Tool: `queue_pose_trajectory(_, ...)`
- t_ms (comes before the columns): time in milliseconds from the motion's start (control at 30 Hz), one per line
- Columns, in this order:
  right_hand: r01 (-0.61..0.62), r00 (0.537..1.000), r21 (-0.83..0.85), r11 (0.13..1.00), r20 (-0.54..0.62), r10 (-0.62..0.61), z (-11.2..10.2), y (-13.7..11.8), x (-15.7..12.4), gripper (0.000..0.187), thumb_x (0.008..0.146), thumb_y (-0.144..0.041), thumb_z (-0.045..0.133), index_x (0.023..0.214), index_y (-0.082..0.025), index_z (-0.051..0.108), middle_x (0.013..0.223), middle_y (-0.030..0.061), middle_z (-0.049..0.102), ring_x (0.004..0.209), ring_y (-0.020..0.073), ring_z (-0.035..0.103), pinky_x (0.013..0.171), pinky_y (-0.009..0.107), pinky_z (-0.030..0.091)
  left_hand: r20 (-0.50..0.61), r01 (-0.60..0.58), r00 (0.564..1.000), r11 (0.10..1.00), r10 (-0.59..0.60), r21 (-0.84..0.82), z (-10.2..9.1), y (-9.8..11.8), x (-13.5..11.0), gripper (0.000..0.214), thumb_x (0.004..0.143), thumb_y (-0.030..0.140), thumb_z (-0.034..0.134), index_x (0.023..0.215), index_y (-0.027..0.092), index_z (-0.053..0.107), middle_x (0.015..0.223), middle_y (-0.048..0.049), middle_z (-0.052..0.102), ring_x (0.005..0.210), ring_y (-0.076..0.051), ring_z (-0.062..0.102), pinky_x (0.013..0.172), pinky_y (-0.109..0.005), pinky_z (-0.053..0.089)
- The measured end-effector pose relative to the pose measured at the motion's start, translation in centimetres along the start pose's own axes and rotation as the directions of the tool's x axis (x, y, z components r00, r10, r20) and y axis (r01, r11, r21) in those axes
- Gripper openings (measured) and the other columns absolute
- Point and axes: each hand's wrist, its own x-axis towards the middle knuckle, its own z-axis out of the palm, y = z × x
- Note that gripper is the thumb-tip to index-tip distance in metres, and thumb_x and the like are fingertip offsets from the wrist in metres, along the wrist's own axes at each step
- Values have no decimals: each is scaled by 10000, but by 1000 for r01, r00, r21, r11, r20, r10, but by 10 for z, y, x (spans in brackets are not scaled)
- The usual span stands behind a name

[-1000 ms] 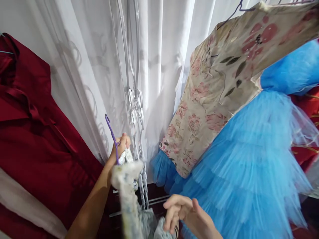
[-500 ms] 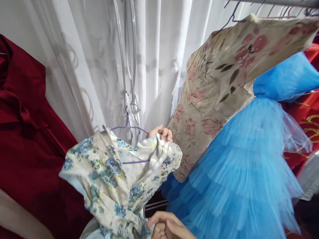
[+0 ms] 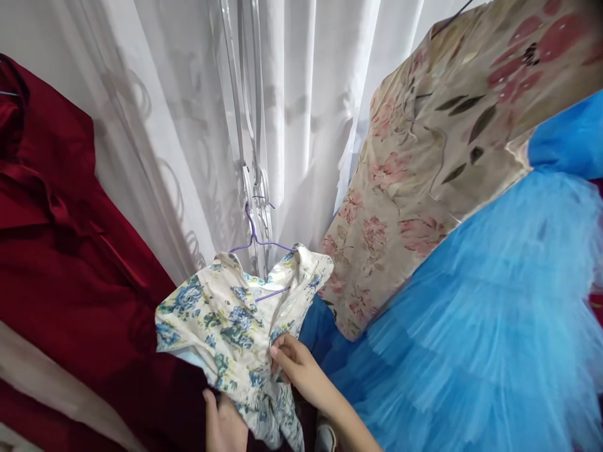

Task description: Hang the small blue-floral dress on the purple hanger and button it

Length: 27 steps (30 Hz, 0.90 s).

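Note:
A white dress with blue flowers [image 3: 235, 314] hangs on a thin purple wire hanger [image 3: 254, 237], its V-shaped neckline facing me. My right hand [image 3: 293, 363] pinches the front of the dress near the waist, thumb and forefinger closed on the cloth. Lower down, at the left side of the dress, is my left hand [image 3: 223, 419]. Its thumb points up and apart, while its fingers go behind the cloth and are hidden. The hanger's hook is at a cluster of white straps or hangers [image 3: 258, 176].
White curtains [image 3: 301, 113] form the backdrop. A dark red garment [image 3: 56, 220] hangs close on the left. On the right hang a beige dress with pink flowers [image 3: 391, 207] and a blue tiered tulle dress [image 3: 475, 326]. Part of a shoe [image 3: 325, 434] shows below.
The hand at the dress's right shoulder has left it. My right hand has risen onto the dress front, and my left hand now shows low at its left side. The view has shifted.

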Motion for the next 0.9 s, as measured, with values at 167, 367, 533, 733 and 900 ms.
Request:
queue_pose_trajectory(167, 117, 993, 24, 993, 4, -117, 24, -4, 20, 342, 917, -513, 577, 807, -196, 510, 595, -31, 559, 574, 134, 524, 575, 246, 384, -59, -36, 997, 984, 47, 176, -59, -31, -4, 512, 657, 431, 829, 1094, 191, 712, 1115, -103, 724, 1169, -341, 612, 979, -410, 496)
queue_pose_trajectory(367, 119, 993, 55, 991, -16, -119, 30, -18, 12, 348, 924, -454, 568, 724, -170, 577, 495, -39, 535, 438, 91, 396, 485, 237, 278, -49, -359, 908, 832, 417, 424, -86, -23, 13, 346, 817, 367, 700, 1089, 167, 625, 1078, -116, 689, 1031, -278, 662, 889, -393, 537)
queue_pose_trajectory(533, 71, 986, 174, 982, -160, -43, 33, -21, -4, 322, 866, -421, 614, 697, -149, 651, 417, -38, 527, 364, 68, 267, 421, 240, 159, 166, -750, 486, 312, 858, 583, -67, -12, 23, 381, 801, 190, 706, 1144, 212, 541, 1137, -99, 583, 1087, -238, 596, 937, -399, 504)
queue_pose_trajectory(733, -10, 999, 166, 986, -48, 18, 40, -36, -17, 289, 816, -389, 631, 678, -141, 686, 411, -16, 571, 340, 78, 392, 413, 229, 183, 477, -723, 670, 358, 569, 591, -14, -14, 34, 63, 909, 220, 559, 915, 176, 603, 861, -52, 620, 816, -181, 613, 760, -290, 498)
queue_pose_trajectory(900, 108, 985, 180, 978, -154, -81, 21, -85, 15, 278, 792, -341, 642, 583, -157, 649, 369, -44, 484, 332, 62, 293, 400, 238, 157, 546, -721, 689, 379, 477, 580, -21, -16, 35, 154, 925, 216, 521, 785, 187, 579, 744, -22, 582, 700, -154, 567, 687, -253, 453)
